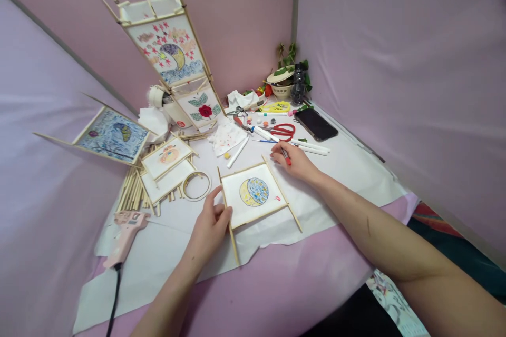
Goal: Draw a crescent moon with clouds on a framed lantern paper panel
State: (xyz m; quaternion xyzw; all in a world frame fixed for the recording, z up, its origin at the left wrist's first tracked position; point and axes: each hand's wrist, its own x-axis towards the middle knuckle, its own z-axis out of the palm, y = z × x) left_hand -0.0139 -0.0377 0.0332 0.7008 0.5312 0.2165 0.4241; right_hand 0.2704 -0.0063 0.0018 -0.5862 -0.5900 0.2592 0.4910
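A stick-framed paper panel [237,216] lies flat before me, painted with a yellow crescent and blue starry circle [255,192] and a small red mark at its right. My left hand [213,216] grips the panel's left stick, thumb and fingers on either side of it. Just beyond the panel's upper right corner, my right hand [290,160] is closed around a red-ended marker [286,157]; its other end is hidden by the fingers. Beside that hand lie several white pens [310,148] and a pair of red-handled scissors [283,130].
A tall stick lantern [174,52] with painted panels stands at the back left. Another painted frame [114,134], bamboo sticks [132,189], a tape roll [196,185] and a pink glue gun [126,237] with cord are on the left. A phone [317,124] lies at the right.
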